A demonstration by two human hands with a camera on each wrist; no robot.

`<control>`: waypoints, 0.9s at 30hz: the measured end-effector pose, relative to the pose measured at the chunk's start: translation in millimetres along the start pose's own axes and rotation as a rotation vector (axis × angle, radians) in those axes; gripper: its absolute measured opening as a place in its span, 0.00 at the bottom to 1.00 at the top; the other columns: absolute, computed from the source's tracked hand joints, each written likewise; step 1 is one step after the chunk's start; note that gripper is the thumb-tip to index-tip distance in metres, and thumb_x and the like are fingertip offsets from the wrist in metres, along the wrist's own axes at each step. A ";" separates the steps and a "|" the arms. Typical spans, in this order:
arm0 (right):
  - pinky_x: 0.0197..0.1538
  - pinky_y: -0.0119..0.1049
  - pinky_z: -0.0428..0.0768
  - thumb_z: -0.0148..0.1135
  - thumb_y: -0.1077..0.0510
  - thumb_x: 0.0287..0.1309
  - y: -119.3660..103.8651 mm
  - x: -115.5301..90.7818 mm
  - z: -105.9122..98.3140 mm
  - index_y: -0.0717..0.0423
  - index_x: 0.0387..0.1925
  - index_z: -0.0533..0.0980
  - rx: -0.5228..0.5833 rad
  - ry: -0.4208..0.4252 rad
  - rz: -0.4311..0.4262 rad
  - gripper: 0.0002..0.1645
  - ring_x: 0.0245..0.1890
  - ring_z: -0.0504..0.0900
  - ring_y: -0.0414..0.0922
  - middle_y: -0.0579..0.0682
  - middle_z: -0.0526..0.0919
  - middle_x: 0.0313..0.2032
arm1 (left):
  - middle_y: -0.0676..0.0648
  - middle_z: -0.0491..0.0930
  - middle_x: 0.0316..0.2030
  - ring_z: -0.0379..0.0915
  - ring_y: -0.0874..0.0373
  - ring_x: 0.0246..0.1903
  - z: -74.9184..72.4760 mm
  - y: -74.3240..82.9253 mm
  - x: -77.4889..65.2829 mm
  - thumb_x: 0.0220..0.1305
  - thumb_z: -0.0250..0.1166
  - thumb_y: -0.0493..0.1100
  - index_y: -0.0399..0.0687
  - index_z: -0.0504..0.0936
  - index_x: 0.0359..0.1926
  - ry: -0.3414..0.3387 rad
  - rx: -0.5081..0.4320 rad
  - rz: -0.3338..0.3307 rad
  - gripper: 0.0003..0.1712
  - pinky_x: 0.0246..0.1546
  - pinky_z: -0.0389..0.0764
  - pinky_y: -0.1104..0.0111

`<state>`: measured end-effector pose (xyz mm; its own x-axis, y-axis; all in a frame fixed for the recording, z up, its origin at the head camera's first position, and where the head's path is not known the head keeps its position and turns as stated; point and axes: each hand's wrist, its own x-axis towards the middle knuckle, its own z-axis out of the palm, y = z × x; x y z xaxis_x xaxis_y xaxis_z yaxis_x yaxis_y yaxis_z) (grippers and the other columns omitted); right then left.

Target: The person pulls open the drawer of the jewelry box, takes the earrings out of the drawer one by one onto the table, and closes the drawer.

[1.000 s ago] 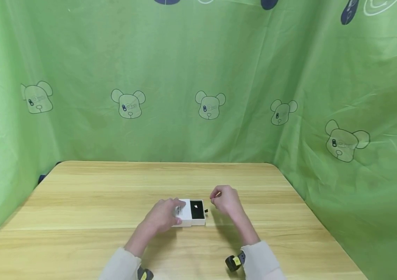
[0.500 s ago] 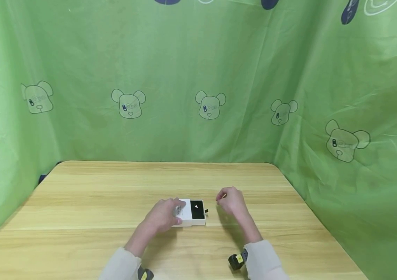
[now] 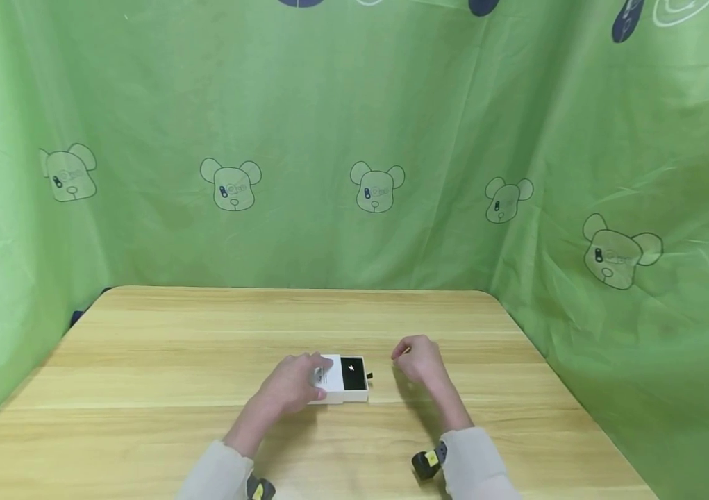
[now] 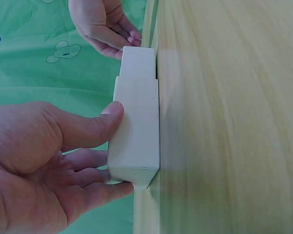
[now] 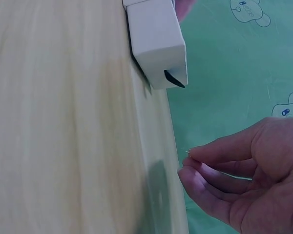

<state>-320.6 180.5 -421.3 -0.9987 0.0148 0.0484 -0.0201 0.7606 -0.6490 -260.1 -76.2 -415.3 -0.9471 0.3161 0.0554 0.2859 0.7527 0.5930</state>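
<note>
A small white drawer box (image 3: 332, 378) lies on the table, its tray (image 3: 355, 397) pulled partway out to the right. A black insert (image 3: 353, 382) fills the visible part of the tray, with a small bright star-like shape (image 3: 351, 368) on it. A black pull tab (image 5: 174, 79) sticks out of the tray's end. My left hand (image 3: 292, 384) grips the box's outer sleeve, thumb on the near side. To the right of the box and apart from it, my right hand (image 3: 419, 359) pinches a tiny shiny piece (image 5: 188, 152) between thumb and finger; its kind is too small to tell.
The wooden table (image 3: 204, 326) extends around the box on all sides. A green curtain (image 3: 304, 236) with bear-head drawings hangs behind it and along both sides. Each wrist wears a small black camera (image 3: 426, 464).
My right hand has moved a little to the right, away from the tray's end, still pinching. The left hand and the box have stayed in place.
</note>
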 end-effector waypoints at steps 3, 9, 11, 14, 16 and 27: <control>0.26 0.31 0.77 0.64 0.70 0.51 2.1 1.1 0.9 0.61 0.34 0.84 0.003 -0.003 0.006 0.08 0.23 0.78 0.43 0.53 0.85 0.28 | 0.35 0.71 0.69 0.73 0.34 0.63 -0.1 -0.2 0.3 0.55 0.75 0.36 0.45 0.78 0.64 -0.001 0.002 0.002 0.34 0.67 0.73 0.43; 0.24 0.30 0.76 0.64 0.70 0.51 6.2 3.5 1.3 0.61 0.34 0.84 0.017 -0.007 0.034 0.08 0.20 0.77 0.42 0.54 0.85 0.26 | 0.36 0.71 0.69 0.72 0.34 0.64 0.8 -0.9 1.5 0.55 0.75 0.36 0.46 0.79 0.64 0.000 0.006 0.000 0.33 0.68 0.72 0.43; 0.23 0.29 0.76 0.64 0.70 0.51 6.6 3.7 0.7 0.62 0.35 0.83 0.024 -0.012 0.036 0.08 0.20 0.77 0.42 0.54 0.84 0.26 | 0.36 0.72 0.69 0.71 0.34 0.64 0.7 -0.9 1.9 0.55 0.75 0.36 0.46 0.79 0.64 0.003 0.007 0.004 0.33 0.68 0.71 0.43; 0.23 0.28 0.74 0.64 0.70 0.53 6.7 3.5 -0.2 0.63 0.36 0.83 0.039 -0.022 0.053 0.08 0.22 0.78 0.43 0.54 0.83 0.26 | 0.36 0.72 0.69 0.71 0.33 0.65 1.1 -0.9 1.9 0.55 0.75 0.37 0.46 0.79 0.63 0.005 0.010 0.009 0.33 0.69 0.70 0.42; 0.22 0.28 0.74 0.63 0.70 0.54 7.4 3.2 -0.5 0.64 0.36 0.83 0.038 -0.024 0.056 0.07 0.22 0.78 0.43 0.54 0.83 0.27 | 0.37 0.71 0.69 0.70 0.33 0.65 1.7 -0.7 1.7 0.55 0.75 0.37 0.47 0.79 0.64 0.003 0.009 0.004 0.33 0.69 0.70 0.42; 0.21 0.26 0.71 0.62 0.69 0.58 10.7 3.5 0.4 0.64 0.36 0.82 0.039 -0.035 0.057 0.06 0.23 0.81 0.44 0.56 0.85 0.28 | 0.36 0.71 0.69 0.69 0.31 0.66 -0.8 0.6 0.0 0.55 0.75 0.37 0.45 0.79 0.63 0.004 0.017 0.003 0.33 0.69 0.68 0.41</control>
<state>-324.3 188.4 -428.4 -0.9993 0.0345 -0.0156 0.0359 0.7331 -0.6792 -260.0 -76.2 -414.3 -0.9468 0.3161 0.0600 0.2909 0.7613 0.5795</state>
